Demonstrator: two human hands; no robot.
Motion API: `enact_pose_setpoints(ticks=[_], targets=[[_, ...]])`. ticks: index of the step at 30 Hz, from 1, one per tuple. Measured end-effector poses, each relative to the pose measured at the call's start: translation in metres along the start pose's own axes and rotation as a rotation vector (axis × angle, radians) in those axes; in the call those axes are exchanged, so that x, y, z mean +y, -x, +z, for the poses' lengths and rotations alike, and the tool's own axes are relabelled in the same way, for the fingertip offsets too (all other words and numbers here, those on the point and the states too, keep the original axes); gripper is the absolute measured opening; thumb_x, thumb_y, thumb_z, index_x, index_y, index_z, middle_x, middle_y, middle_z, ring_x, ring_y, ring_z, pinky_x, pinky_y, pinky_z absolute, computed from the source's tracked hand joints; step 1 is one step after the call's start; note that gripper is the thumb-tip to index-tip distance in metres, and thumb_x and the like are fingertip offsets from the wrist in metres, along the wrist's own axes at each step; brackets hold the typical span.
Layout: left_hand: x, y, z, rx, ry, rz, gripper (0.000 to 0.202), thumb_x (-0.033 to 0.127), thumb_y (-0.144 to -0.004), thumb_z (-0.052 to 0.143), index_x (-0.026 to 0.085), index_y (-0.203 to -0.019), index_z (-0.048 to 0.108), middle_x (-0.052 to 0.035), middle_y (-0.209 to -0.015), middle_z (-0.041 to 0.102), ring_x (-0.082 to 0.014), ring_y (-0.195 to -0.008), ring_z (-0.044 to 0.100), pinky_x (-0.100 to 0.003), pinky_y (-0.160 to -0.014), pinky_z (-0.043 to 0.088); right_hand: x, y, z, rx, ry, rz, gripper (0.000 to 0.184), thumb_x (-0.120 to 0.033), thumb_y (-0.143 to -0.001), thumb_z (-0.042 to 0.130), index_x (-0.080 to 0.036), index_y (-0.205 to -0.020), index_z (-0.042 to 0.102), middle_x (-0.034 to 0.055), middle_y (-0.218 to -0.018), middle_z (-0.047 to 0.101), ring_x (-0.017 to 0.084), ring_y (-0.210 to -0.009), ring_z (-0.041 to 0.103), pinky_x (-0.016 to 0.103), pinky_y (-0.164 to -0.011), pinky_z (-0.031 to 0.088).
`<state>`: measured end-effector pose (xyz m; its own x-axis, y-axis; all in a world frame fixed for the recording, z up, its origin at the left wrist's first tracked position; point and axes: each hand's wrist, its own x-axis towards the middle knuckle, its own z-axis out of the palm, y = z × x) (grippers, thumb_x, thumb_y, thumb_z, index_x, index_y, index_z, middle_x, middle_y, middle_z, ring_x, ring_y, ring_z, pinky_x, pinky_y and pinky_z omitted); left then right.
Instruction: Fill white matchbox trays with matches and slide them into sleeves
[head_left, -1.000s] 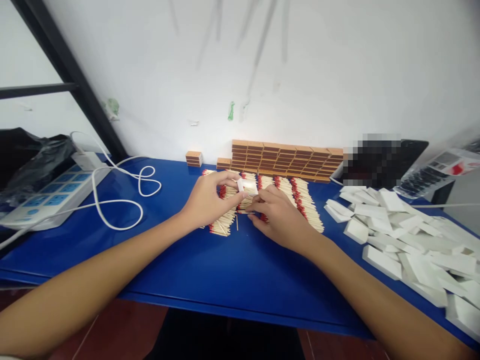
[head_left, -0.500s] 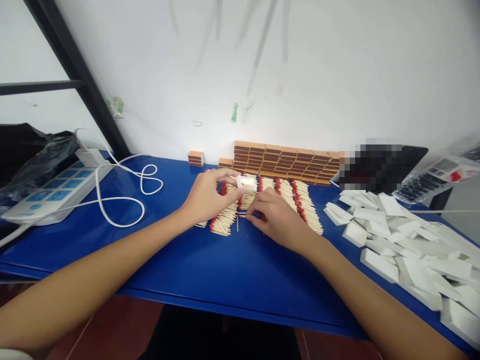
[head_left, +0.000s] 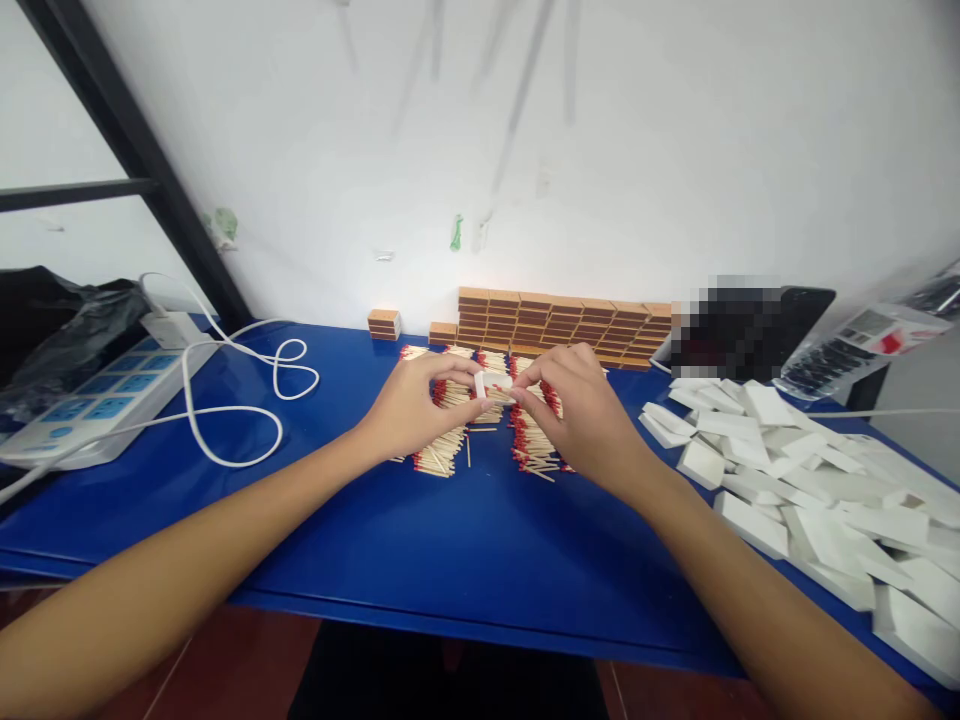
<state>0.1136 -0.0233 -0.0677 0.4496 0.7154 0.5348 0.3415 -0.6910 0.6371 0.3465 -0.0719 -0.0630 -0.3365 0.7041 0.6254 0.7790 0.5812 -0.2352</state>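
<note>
Over blue tbl [head_left: 420,560], L hand [head_left: 415,402] w/ wht tray [head_left: 493,380], R hand [head_left: 581,408] pinching matches [head_left: 505,389]

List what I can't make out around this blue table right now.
All in the head view:
How full the small white tray is: too small, partly covered by the right hand.
Match rows: partly hidden by the right hand and left hand.
Front of the dark device: masked by pixelation.
Pile of white trays: cut off by the right edge.

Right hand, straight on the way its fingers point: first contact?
Likely the small white tray, right at the fingertips of the right hand; beyond it, the left hand gripping the tray. Exact depth is unclear from one view.
</note>
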Motion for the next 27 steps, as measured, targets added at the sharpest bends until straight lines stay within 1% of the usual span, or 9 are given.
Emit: enact_pose_setpoints(ticks=[4, 7, 10, 13, 15, 17, 22, 24, 27], targets=[[0.012, 0.004, 0.004, -0.068, 0.109, -0.005, 0.029, 0.032, -0.083, 0.084, 0.021, -0.108, 0.075, -0.0034, -0.105, 0.08, -0.0197, -0.095, 0.077, -0.03, -0.083, 0.06, -0.006, 0.001, 0.005, 0.023, 0.015, -0.04, 0.008, -0.022, -0.102, 0.061, -0.022, -0.094, 0.062, 0.0068, -0.093, 0.064, 0.026, -0.093, 0.05, 0.04, -0.084, 0.042], [0.013, 0.004, 0.004, -0.095, 0.126, 0.01, 0.026, 0.03, -0.083, 0.083, 0.022, -0.107, 0.075, -0.0026, -0.104, 0.08, -0.0192, -0.095, 0.077, -0.03, -0.085, 0.06, -0.007, 0.002, 0.006, 0.029, 0.027, -0.056, 0.009, -0.021, -0.102, 0.06, -0.021, -0.093, 0.061, 0.0071, -0.093, 0.064, 0.026, -0.092, 0.05, 0.04, -0.083, 0.042], [0.008, 0.002, 0.004, -0.068, 0.11, -0.017, 0.028, 0.032, -0.082, 0.084, 0.021, -0.106, 0.074, -0.0038, -0.106, 0.08, -0.0207, -0.098, 0.078, -0.033, -0.091, 0.06, -0.01, 0.002, 0.004, 0.059, 0.0, -0.038, 0.008, -0.02, -0.102, 0.06, -0.021, -0.095, 0.062, 0.0066, -0.091, 0.065, 0.025, -0.09, 0.052, 0.039, -0.081, 0.041], [0.001, -0.001, 0.002, 0.021, 0.065, -0.059, 0.032, 0.034, -0.081, 0.085, 0.021, -0.107, 0.074, -0.0043, -0.106, 0.081, -0.0223, -0.102, 0.077, -0.035, -0.094, 0.059, -0.017, 0.004, 0.007, 0.099, -0.054, 0.008, 0.012, -0.021, -0.101, 0.061, -0.021, -0.089, 0.062, 0.0039, -0.08, 0.062, 0.023, -0.082, 0.053, 0.037, -0.076, 0.04], [-0.002, -0.003, 0.0, 0.09, 0.029, -0.079, 0.032, 0.036, -0.081, 0.085, 0.022, -0.107, 0.074, -0.0043, -0.107, 0.081, -0.0223, -0.102, 0.077, -0.035, -0.094, 0.059, -0.025, 0.007, 0.013, 0.055, -0.086, 0.03, 0.017, -0.023, -0.098, 0.065, -0.022, -0.081, 0.061, 0.0029, -0.076, 0.062, 0.022, -0.079, 0.054, 0.038, -0.076, 0.041], [-0.003, -0.005, -0.003, 0.14, -0.003, -0.09, 0.033, 0.038, -0.081, 0.085, 0.022, -0.108, 0.074, -0.0046, -0.107, 0.081, -0.022, -0.1, 0.078, -0.036, -0.094, 0.059, -0.032, 0.012, 0.02, -0.038, -0.092, 0.047, 0.018, -0.028, -0.092, 0.072, -0.022, -0.078, 0.062, 0.0037, -0.078, 0.064, 0.023, -0.082, 0.055, 0.04, -0.08, 0.042], [-0.002, -0.005, -0.005, 0.169, -0.036, -0.101, 0.033, 0.039, -0.083, 0.083, 0.022, -0.11, 0.074, -0.0032, -0.101, 0.082, -0.021, -0.098, 0.078, -0.036, -0.096, 0.058, -0.039, 0.019, 0.035, -0.198, -0.046, 0.12, 0.024, -0.036, -0.085, 0.08, -0.021, -0.078, 0.063, 0.0067, -0.084, 0.067, 0.027, -0.091, 0.057, 0.045, -0.087, 0.045], [-0.001, -0.005, -0.005, 0.162, -0.038, -0.098, 0.032, 0.04, -0.084, 0.083, 0.022, -0.109, 0.074, -0.003, -0.102, 0.082, -0.0212, -0.098, 0.078, -0.036, -0.096, 0.058, -0.038, 0.019, 0.036, -0.225, -0.039, 0.135, 0.022, -0.035, -0.085, 0.079, -0.021, -0.078, 0.062, 0.0073, -0.085, 0.067, 0.028, -0.093, 0.057, 0.046, -0.089, 0.045], [-0.001, -0.005, -0.005, 0.153, -0.042, -0.09, 0.034, 0.042, -0.084, 0.083, 0.023, -0.11, 0.073, -0.0032, -0.102, 0.082, -0.0224, -0.098, 0.077, -0.039, -0.098, 0.058, -0.036, 0.018, 0.037, -0.235, -0.021, 0.123, 0.014, -0.024, -0.085, 0.073, -0.021, -0.078, 0.061, 0.0073, -0.086, 0.067, 0.028, -0.092, 0.056, 0.047, -0.089, 0.045]])
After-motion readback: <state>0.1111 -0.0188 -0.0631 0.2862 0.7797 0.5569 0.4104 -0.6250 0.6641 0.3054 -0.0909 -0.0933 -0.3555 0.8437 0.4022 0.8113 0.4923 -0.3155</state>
